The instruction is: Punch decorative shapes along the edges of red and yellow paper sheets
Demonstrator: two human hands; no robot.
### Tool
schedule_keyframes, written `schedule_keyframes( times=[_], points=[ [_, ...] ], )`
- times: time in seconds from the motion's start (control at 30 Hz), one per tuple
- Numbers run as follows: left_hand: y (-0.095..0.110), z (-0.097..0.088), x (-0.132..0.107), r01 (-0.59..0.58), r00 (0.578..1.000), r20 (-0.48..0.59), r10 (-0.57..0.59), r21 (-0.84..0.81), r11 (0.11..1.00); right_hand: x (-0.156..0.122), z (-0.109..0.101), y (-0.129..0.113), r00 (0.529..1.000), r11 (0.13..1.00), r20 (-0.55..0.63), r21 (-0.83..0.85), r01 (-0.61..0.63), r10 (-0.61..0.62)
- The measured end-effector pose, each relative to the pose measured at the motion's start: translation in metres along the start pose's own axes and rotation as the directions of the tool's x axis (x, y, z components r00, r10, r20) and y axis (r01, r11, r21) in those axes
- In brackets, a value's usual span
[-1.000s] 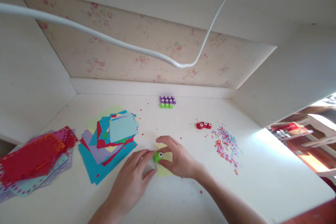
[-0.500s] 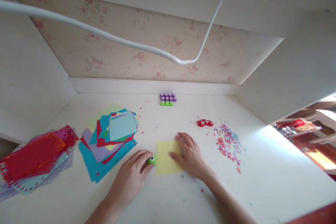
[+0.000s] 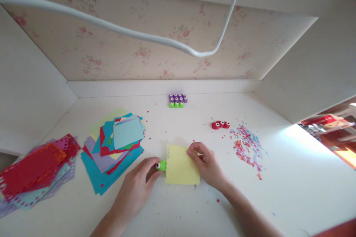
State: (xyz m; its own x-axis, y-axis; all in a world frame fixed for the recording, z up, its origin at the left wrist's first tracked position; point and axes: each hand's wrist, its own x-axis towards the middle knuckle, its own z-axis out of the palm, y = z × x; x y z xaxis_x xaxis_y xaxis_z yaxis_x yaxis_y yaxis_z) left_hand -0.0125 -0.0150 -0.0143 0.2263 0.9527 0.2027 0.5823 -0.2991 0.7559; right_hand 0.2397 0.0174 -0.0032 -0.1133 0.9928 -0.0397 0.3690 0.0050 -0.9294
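Between the thumb and fingers of my left hand (image 3: 140,179) is a small green craft punch (image 3: 161,165), tipped so its white-and-black button faces left. Its front end meets the left edge of a yellow sheet of paper (image 3: 182,166). Small notches run along that left edge. My right hand (image 3: 204,161) pinches the paper near its upper right corner, and the sheet looks slightly lifted and curved there.
On the left lie a pile of coloured paper (image 3: 129,133) and a stack of punched sheets (image 3: 33,163). Purple and green punches (image 3: 176,100) stand in rows at the back. Red punches (image 3: 221,124) sit right, beside scattered confetti (image 3: 247,144). A white cable (image 3: 139,35) hangs across above.
My right hand has gone from lying flat on the yellow paper to pinching its upper right. The green punch has tipped over sideways in my left hand. The camera view has shifted slightly.
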Motion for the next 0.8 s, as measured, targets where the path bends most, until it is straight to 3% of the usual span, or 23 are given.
schedule_keyframes(
  times=[0.33, 0.8],
  points=[
    [0.0016, -0.0012, -0.0012, -0.017, 1.0, 0.014, 0.016, 0.031, 0.999, 0.001, 0.0002, 0.0005, 1.0, 0.999, 0.022, 0.034, -0.006, 0.005],
    [0.0056, -0.0021, 0.0007, -0.112, 0.993, -0.011, 0.114, 0.103, 0.988, 0.0003, -0.0026, -0.0066, 1.0, 0.997, 0.01, -0.07, 0.011, -0.01]
  ],
)
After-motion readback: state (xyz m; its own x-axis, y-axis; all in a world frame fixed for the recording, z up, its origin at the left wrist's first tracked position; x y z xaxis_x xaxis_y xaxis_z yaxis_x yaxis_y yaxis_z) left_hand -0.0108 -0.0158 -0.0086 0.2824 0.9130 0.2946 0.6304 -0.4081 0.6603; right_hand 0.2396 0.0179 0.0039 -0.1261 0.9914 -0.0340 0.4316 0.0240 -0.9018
